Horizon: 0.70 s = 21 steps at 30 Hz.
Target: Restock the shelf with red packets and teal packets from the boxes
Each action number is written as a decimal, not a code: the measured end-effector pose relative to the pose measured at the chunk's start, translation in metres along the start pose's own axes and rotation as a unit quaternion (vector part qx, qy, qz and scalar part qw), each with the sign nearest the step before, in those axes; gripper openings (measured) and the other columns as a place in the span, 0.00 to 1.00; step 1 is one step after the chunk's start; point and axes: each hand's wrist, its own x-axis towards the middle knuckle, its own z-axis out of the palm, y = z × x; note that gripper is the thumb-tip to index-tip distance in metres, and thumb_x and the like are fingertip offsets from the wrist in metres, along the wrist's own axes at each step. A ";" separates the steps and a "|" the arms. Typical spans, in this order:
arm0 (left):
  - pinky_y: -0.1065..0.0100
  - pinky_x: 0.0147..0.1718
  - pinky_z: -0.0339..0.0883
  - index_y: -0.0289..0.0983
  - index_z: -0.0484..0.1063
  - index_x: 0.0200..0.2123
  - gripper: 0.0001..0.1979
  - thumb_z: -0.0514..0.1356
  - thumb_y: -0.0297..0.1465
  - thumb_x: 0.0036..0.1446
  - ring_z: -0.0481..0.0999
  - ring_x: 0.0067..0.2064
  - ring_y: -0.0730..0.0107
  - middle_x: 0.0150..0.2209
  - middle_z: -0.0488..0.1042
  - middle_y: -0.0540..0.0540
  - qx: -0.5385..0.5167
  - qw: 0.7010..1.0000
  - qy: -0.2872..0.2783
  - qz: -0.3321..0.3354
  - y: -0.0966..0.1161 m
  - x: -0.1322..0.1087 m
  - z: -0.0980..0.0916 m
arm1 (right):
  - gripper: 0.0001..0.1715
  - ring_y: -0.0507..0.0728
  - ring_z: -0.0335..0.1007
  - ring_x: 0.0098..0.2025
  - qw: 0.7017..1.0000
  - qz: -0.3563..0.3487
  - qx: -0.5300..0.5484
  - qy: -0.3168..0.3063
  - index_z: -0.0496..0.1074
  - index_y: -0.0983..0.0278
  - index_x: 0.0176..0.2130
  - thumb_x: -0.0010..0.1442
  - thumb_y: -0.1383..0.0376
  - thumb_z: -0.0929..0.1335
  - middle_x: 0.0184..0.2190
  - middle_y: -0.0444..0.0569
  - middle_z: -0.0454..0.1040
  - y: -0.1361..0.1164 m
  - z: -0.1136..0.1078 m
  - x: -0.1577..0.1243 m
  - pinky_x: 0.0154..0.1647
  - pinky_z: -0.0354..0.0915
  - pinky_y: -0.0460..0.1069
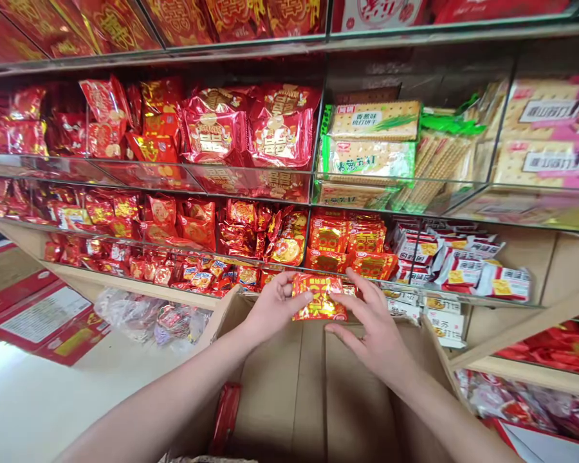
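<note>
A packet is above the far edge of the carton. On the shelves behind, crackers stand right of wrapped packs.

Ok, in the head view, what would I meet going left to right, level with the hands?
Red carton → clear plastic bags → left hand → red-and-gold packet → right hand → slanted wooden brace.

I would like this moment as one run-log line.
left hand: holding red-gold snack packet | right hand: touching same packet | below: open cardboard box, red package inside | ahead: snack shelves
</note>
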 end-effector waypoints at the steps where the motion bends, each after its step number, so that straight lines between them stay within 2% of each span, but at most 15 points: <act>1: 0.66 0.38 0.65 0.35 0.62 0.37 0.19 0.65 0.32 0.41 0.73 0.34 0.71 0.31 0.74 0.48 -0.004 1.000 0.000 0.009 0.001 0.004 0.002 | 0.15 0.63 0.46 0.58 0.998 -0.037 -0.044 -0.002 0.64 0.59 0.43 0.52 0.64 0.66 0.57 0.53 0.51 0.002 -0.002 0.004 0.53 0.52 0.63; 3: 0.65 0.40 0.65 0.34 0.63 0.38 0.19 0.64 0.31 0.42 0.73 0.35 0.70 0.33 0.75 0.46 0.003 0.999 -0.010 0.030 0.005 0.012 0.007 | 0.10 0.61 0.47 0.58 0.994 -0.079 -0.077 -0.009 0.64 0.61 0.40 0.54 0.66 0.63 0.57 0.55 0.51 0.008 -0.008 0.014 0.53 0.54 0.61; 5: 0.64 0.41 0.64 0.33 0.63 0.39 0.16 0.60 0.33 0.47 0.73 0.37 0.68 0.37 0.74 0.44 0.034 0.997 -0.002 0.067 0.011 0.022 0.012 | 0.07 0.60 0.51 0.56 0.993 -0.084 -0.087 0.004 0.63 0.62 0.37 0.54 0.65 0.64 0.55 0.56 0.54 0.018 -0.014 0.028 0.51 0.57 0.58; 7: 0.63 0.43 0.63 0.33 0.63 0.42 0.15 0.53 0.34 0.53 0.71 0.42 0.67 0.42 0.72 0.41 0.113 0.986 0.013 0.125 0.020 0.034 0.016 | 0.07 0.60 0.56 0.54 0.991 -0.070 -0.104 0.046 0.63 0.62 0.33 0.52 0.62 0.65 0.51 0.56 0.59 0.032 -0.022 0.043 0.49 0.59 0.57; 8: 0.63 0.45 0.61 0.33 0.62 0.44 0.15 0.51 0.33 0.54 0.70 0.45 0.66 0.45 0.70 0.40 0.178 0.971 0.009 0.162 0.024 0.041 0.018 | 0.08 0.60 0.57 0.52 0.988 -0.060 -0.119 0.072 0.63 0.62 0.32 0.51 0.61 0.66 0.49 0.56 0.61 0.040 -0.026 0.051 0.48 0.59 0.57; 10: 0.63 0.50 0.56 0.33 0.61 0.47 0.16 0.49 0.32 0.56 0.64 0.51 0.66 0.50 0.66 0.40 0.344 0.907 -0.019 0.243 0.033 0.057 0.022 | 0.10 0.60 0.60 0.50 0.980 -0.036 -0.157 0.117 0.63 0.62 0.32 0.50 0.60 0.66 0.44 0.55 0.64 0.056 -0.035 0.065 0.46 0.59 0.57; 12: 0.63 0.53 0.52 0.33 0.60 0.49 0.17 0.48 0.32 0.56 0.61 0.54 0.65 0.51 0.64 0.40 0.497 0.813 -0.066 0.295 0.038 0.076 0.027 | 0.11 0.61 0.62 0.46 0.970 -0.008 -0.197 0.142 0.62 0.62 0.31 0.49 0.59 0.66 0.39 0.54 0.66 0.068 -0.043 0.075 0.43 0.61 0.56; 13: 0.62 0.52 0.52 0.31 0.60 0.49 0.17 0.47 0.32 0.57 0.61 0.53 0.64 0.50 0.65 0.39 0.554 0.771 -0.083 0.302 0.040 0.086 0.030 | 0.12 0.61 0.63 0.43 0.965 0.011 -0.214 0.152 0.62 0.63 0.31 0.49 0.59 0.66 0.36 0.53 0.67 0.072 -0.047 0.078 0.40 0.62 0.56; 15: 0.60 0.50 0.53 0.29 0.61 0.47 0.18 0.45 0.35 0.58 0.63 0.50 0.61 0.46 0.67 0.37 0.641 0.711 -0.085 0.278 0.041 0.104 0.038 | 0.12 0.60 0.65 0.37 0.956 0.046 -0.237 0.166 0.63 0.63 0.31 0.49 0.58 0.66 0.31 0.51 0.67 0.076 -0.051 0.079 0.35 0.62 0.54; 18: 0.56 0.48 0.54 0.27 0.63 0.45 0.23 0.43 0.40 0.57 0.65 0.48 0.55 0.45 0.68 0.33 0.716 0.660 -0.041 0.223 0.039 0.124 0.049 | 0.12 0.59 0.66 0.36 0.953 0.064 -0.234 0.180 0.63 0.63 0.32 0.49 0.58 0.66 0.33 0.51 0.68 0.076 -0.054 0.068 0.36 0.62 0.54; 21: 0.53 0.50 0.50 0.28 0.61 0.49 0.29 0.40 0.45 0.56 0.62 0.51 0.51 0.49 0.65 0.32 0.741 0.647 -0.031 0.178 0.038 0.135 0.054 | 0.13 0.61 0.64 0.44 0.957 0.056 -0.205 0.196 0.64 0.63 0.33 0.49 0.58 0.66 0.41 0.55 0.68 0.075 -0.056 0.050 0.41 0.62 0.55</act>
